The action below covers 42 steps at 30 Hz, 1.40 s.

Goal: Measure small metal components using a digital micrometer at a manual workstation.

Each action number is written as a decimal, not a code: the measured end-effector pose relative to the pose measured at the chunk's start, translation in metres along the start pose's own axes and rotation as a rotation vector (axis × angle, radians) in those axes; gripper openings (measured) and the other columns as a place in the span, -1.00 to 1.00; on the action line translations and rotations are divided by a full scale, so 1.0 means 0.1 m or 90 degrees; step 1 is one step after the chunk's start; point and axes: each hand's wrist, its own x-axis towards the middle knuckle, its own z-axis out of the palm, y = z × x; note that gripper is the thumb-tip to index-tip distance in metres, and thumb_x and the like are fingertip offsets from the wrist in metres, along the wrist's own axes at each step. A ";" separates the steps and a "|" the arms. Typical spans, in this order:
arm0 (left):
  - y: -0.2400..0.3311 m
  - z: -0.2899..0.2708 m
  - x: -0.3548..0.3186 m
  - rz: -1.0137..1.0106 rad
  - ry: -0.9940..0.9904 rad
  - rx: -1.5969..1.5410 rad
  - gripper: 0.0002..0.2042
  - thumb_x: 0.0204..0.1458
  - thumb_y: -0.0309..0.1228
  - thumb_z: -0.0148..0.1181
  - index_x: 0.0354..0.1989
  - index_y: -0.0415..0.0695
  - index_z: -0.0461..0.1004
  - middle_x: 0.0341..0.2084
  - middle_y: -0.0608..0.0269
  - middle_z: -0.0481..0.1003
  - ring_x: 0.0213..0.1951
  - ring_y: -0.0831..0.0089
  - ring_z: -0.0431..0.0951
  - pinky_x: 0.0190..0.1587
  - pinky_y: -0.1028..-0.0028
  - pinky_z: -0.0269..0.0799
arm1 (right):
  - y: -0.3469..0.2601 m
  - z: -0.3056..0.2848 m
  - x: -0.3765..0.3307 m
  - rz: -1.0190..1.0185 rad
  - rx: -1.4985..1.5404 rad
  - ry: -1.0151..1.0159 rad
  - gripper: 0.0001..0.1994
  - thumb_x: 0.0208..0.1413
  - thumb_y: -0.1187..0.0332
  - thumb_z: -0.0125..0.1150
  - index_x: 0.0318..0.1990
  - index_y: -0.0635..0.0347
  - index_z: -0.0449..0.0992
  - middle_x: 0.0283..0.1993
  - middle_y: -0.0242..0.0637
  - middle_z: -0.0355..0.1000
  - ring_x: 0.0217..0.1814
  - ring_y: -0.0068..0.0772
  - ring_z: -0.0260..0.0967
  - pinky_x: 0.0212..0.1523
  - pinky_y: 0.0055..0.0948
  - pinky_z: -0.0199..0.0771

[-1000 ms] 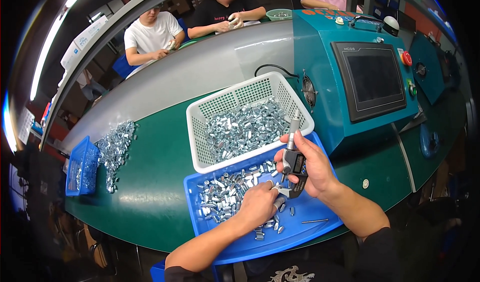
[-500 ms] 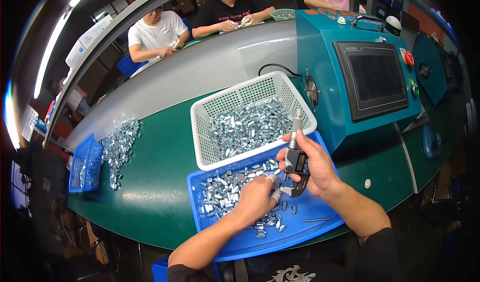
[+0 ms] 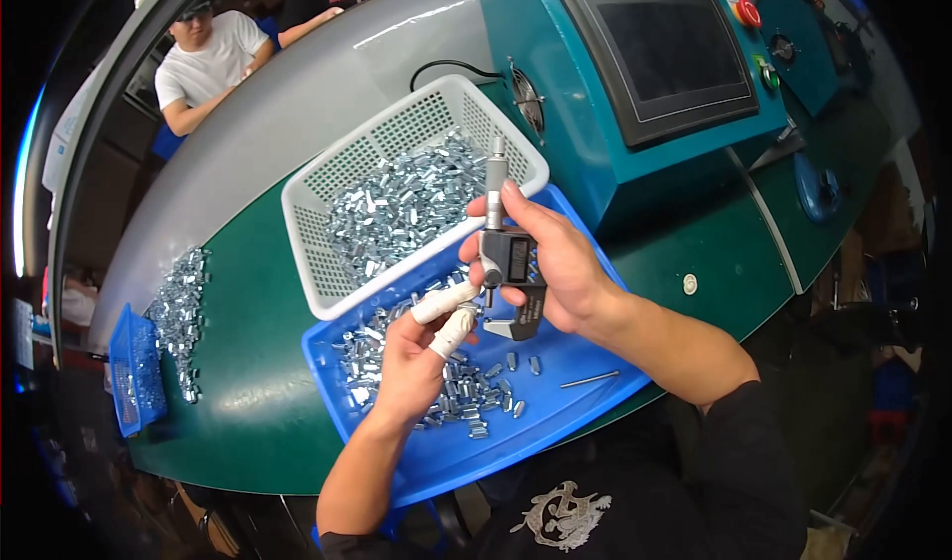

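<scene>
While the bare right hand [image 3: 567, 274] is clasped around a grey-and-black metal digital micrometer [image 3: 518, 254] at the centre of the frame, the bare left hand [image 3: 412, 364], with white coverings [image 3: 444, 304] on thumb and forefinger, sits just left of the measuring gap, the two covered fingertips close together. Small silvery metal shows at those tips; whether a part is pinched there cannot be told. The micrometer's long axis runs nearly upright in the frame, thimble end pointing up, C-shaped frame at the bottom, its gap facing left toward the covered fingers. In judgement, the step in hand is presenting a piece for gauging; the next move calls for squaring that piece between the measuring faces and keeping the display readable. Beneath both hands is a blue plastic tray [image 3: 555, 431] bearing loose silver metal pieces [image 3: 466, 393] and a thin steel rod [image 3: 590, 379]. Beyond it, a white perforated plastic basket [image 3: 397, 131] holds a large quantity of similar pieces. At left on the green tabletop [image 3: 253, 362], a further heap [image 3: 181, 312] lies beside a small blue plastic basket [image 3: 124, 386]; a teal metal machine [image 3: 635, 168] with a dark screen [image 3: 674, 49] occupies the upper right.
</scene>
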 end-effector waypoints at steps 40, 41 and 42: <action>0.04 -0.03 0.00 -0.007 -0.001 -0.023 -0.81 0.04 -0.52 0.19 -0.16 -0.27 0.48 -0.30 0.21 0.52 -0.29 0.50 0.53 -0.25 0.49 0.52 | 0.04 0.04 -0.01 -0.002 -0.016 0.025 -0.61 0.27 -0.01 -0.20 -0.07 0.14 0.27 -0.34 -0.17 0.44 -0.43 -0.52 0.45 -0.74 -0.67 0.26; 0.04 -0.03 0.00 -0.018 -0.002 -0.024 -0.81 0.03 -0.52 0.19 -0.17 -0.27 0.48 -0.30 0.22 0.52 -0.29 0.51 0.53 -0.25 0.49 0.52 | 0.05 0.03 -0.01 -0.003 -0.023 0.022 -0.60 0.28 -0.01 -0.22 -0.06 0.15 0.27 -0.34 -0.19 0.44 -0.44 -0.52 0.45 -0.74 -0.67 0.26; 0.03 -0.02 0.00 -0.028 -0.001 -0.023 -0.81 0.03 -0.52 0.20 -0.17 -0.27 0.47 -0.29 0.23 0.51 -0.29 0.52 0.53 -0.25 0.50 0.52 | 0.05 0.03 -0.01 -0.005 -0.019 0.017 -0.60 0.28 -0.01 -0.22 -0.06 0.15 0.27 -0.34 -0.19 0.44 -0.44 -0.52 0.45 -0.74 -0.67 0.26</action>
